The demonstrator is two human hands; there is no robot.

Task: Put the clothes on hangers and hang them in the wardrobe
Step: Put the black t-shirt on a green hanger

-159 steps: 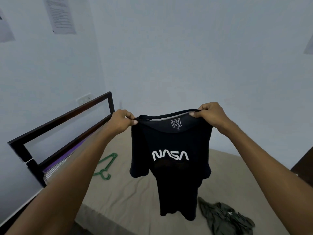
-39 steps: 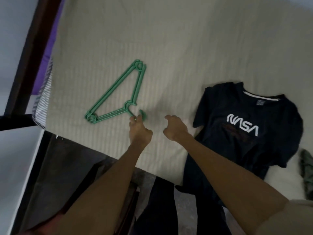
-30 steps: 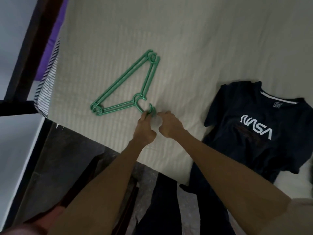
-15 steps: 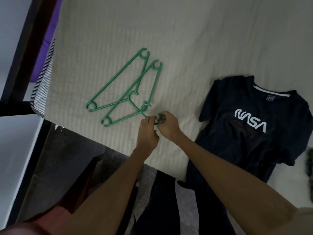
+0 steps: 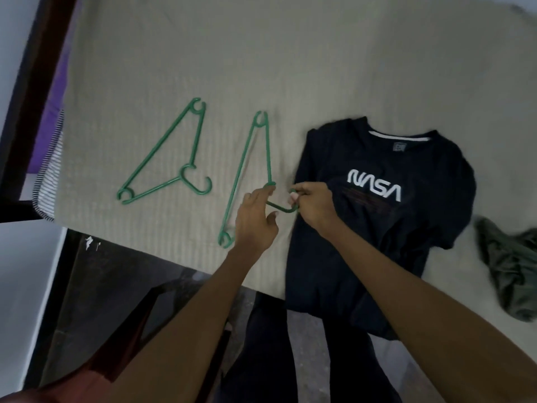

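Since half a second ago, the two green hangers are pulled apart: one now lies alone to the left, and the other is drawn toward the shirt.

Nearest to me, the person's two bare forearms reach up from the bottom of the frame over the edge of the bed (image 5: 290, 62). In the middle of the frame, the right hand (image 5: 312, 203) has its fingers curled around the hook of the near hanger (image 5: 252, 167) and pinches it, just at the left edge of the black NASA shirt (image 5: 386, 228). The left hand (image 5: 254, 219) is relaxed and rather open; its fingertips touch the neck of the same hanger, but it does not grip anything. The shirt lies flat on the beige cover, print up, collar toward the top of the frame, and its lower part hangs over the bed edge. At the right edge a crumpled olive garment (image 5: 511, 274) waits. Farther to the left, the second hanger (image 5: 162, 158) lies free on the cover, and beyond it the dark bed frame (image 5: 37, 82) runs along the upper left.

I judge the step in hand is taking one hanger for the shirt. Next, the hanger must probably go inside the shirt, through the hem or the collar, so one hand should open the fabric.
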